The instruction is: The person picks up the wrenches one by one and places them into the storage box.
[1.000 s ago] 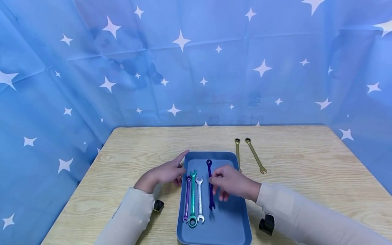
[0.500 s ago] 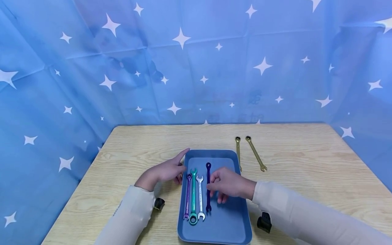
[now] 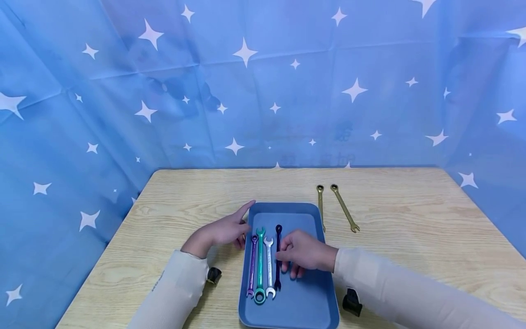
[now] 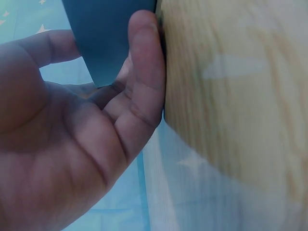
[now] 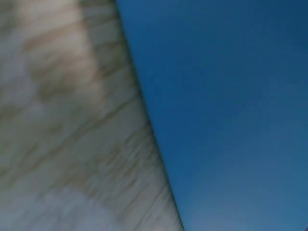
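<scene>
- The right hand (image 3: 304, 251) has its thumb and fingers drawn together, pinching a dark purple wrench (image 3: 278, 242) near its middle; whether that wrench touches the tray floor, I cannot tell.
- The left hand (image 3: 222, 230) grips the left wall of the blue-grey tray (image 3: 300, 301), index finger stretched toward the far-left corner, other fingers bent against the outside.
- The dark purple wrench is inside the tray, just right of a silver wrench (image 3: 269, 267), ring end far.
- Left of the silver one lie a green wrench (image 3: 260, 267), ring end near, then a lighter purple wrench (image 3: 252, 267).
- Two gold wrenches (image 3: 345, 209) lie on the wooden desk (image 3: 197, 192), right of the tray's far part.
- Beyond hangs a blue star-patterned cloth (image 3: 246, 105).
</scene>
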A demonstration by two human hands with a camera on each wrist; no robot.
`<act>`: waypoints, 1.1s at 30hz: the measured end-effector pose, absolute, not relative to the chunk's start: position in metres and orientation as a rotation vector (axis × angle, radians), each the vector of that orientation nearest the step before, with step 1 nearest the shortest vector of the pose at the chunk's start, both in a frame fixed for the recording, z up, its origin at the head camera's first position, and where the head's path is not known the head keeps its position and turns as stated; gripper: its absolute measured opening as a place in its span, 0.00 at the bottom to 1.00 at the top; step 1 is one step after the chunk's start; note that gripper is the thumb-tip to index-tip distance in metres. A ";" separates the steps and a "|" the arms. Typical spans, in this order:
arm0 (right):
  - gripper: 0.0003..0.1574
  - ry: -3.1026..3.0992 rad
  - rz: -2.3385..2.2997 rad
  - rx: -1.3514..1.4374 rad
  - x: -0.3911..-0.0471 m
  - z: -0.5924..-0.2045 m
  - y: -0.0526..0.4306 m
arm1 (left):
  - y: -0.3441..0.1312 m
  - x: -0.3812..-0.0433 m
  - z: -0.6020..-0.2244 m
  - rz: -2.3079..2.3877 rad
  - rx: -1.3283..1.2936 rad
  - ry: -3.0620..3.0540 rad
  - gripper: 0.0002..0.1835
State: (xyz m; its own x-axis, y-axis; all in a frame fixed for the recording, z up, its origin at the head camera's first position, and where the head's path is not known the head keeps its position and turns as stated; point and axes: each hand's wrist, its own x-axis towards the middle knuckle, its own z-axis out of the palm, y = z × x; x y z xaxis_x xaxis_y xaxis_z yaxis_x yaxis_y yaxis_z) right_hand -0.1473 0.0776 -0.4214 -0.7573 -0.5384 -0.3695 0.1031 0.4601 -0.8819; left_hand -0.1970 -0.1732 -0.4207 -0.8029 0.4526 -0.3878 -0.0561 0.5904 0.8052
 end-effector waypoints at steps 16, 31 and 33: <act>0.17 2.189 -1.169 -0.433 -0.152 -0.425 0.073 | -0.174 -0.198 -0.423 1.177 0.326 2.235 0.41; 0.19 2.240 -1.076 -0.455 -0.153 -0.420 0.069 | -0.173 -0.199 -0.423 1.178 0.324 2.232 0.41; 0.20 2.255 -1.060 -0.470 -0.153 -0.419 0.069 | -0.174 -0.199 -0.423 1.178 0.319 2.233 0.41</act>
